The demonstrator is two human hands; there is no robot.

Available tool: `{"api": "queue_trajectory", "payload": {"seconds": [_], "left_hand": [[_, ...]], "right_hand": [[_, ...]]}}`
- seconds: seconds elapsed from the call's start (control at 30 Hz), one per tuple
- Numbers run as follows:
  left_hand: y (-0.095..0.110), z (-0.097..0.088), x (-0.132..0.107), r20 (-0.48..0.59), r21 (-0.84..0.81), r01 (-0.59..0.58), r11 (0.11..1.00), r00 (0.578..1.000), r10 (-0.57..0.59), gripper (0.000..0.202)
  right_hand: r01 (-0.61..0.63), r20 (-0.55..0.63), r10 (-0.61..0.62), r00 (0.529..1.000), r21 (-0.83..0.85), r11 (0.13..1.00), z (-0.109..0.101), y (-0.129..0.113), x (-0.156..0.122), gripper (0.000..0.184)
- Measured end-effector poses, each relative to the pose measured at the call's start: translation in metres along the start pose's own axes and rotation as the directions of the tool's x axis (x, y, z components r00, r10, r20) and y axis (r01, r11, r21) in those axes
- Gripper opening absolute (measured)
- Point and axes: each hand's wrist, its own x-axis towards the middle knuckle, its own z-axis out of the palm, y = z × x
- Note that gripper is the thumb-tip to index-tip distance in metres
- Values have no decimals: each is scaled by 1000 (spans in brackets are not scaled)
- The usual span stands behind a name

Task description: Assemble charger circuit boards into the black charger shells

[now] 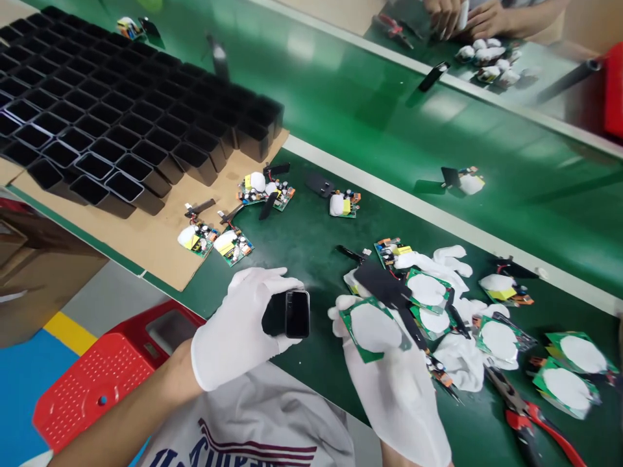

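Observation:
My left hand (243, 327), in a white glove, is closed round a small black rectangular casing (291, 314), its open end facing me. My right hand (394, 383), also gloved, grips a green circuit board (372, 327) with a white pad on it and a black flat part hanging off its top. Both hands hover above the dark green bench, close to my body. Several more green boards with white pads (501, 337) lie in a heap just right of my right hand.
Rows of empty black casings (121, 110) stand on cardboard (146, 240) at the left. Loose boards (265, 188) lie beside them. Red-handled pliers (528, 415) lie at the right. A green conveyor belt (389, 110) runs behind. Another person's hands (467, 16) work at top right. A red stool (111, 370) stands lower left.

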Motion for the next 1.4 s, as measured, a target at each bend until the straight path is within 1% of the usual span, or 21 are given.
{"api": "queue_trajectory", "payload": {"seconds": [0.1,0.2,0.27,0.33,0.4,0.47,0.53,0.57,0.63,0.73,0.77,0.8,0.87,0.93,1.07,1.13,1.2,1.23,1.27,1.33,1.4], "left_hand": [[-2,-2,2,27,-30,-35,999,999,35,63],[-7,-1,1,119,-44,-38,998,992,43,67],[-10,1,-2,173,-57,-53,997,983,62,74],[-13,2,-5,166,-86,-112,990,978,125,81],[-13,1,-6,136,-115,-182,977,971,197,85],[-11,-1,-5,130,-130,-216,968,964,232,87],[-8,-4,-2,145,-132,-202,970,965,221,83],[-7,-5,-1,148,-135,-192,972,966,211,79],[-4,-7,4,159,-171,-171,970,967,199,62],[-1,-8,10,223,-305,-126,944,954,199,27],[0,-9,12,248,-349,-99,932,949,193,19],[1,-9,14,271,-390,-67,919,945,184,16],[4,-9,17,296,-449,-17,893,941,166,17],[5,-9,19,295,-486,6,874,942,158,21],[7,-12,21,316,-507,50,861,940,131,27],[7,-14,21,315,-470,32,882,940,134,24],[7,-15,20,264,-375,-12,927,957,119,21],[7,-15,18,238,-327,-24,945,965,107,20],[7,-14,17,220,-291,-23,956,971,90,20],[5,-12,13,206,-242,15,970,978,36,22],[2,-9,9,178,-225,47,973,984,-7,26]], "right_hand": [[72,80,-58,995,-186,980,-4,-12,4,69],[195,146,-159,976,-278,941,0,-22,10,66],[299,189,-250,950,-307,903,4,-22,13,64],[383,262,-313,913,-284,879,9,-19,16,65],[429,315,-348,883,-240,871,12,-14,17,67],[440,332,-350,876,-251,862,14,-10,17,67],[438,331,-343,879,-277,855,15,-8,17,64],[440,333,-341,879,-288,851,16,-8,17,62],[454,340,-347,874,-320,831,16,-7,16,62],[483,342,-365,866,-387,786,16,-5,15,59],[489,346,-366,864,-403,773,15,-4,15,58],[493,352,-364,862,-415,765,14,-3,14,58],[508,378,-362,852,-431,745,13,-1,15,60],[525,398,-363,842,-453,721,13,0,15,62],[557,426,-375,823,-479,678,17,-2,17,65],[557,444,-361,820,-479,678,18,-3,15,72],[542,438,-349,829,-472,696,17,-4,13,81],[536,423,-354,834,-466,704,16,-5,12,82],[535,408,-366,836,-462,707,15,-5,11,80],[543,389,-389,835,-464,700,14,-5,10,68],[551,394,-393,831,-482,681,16,-5,9,58]]}}
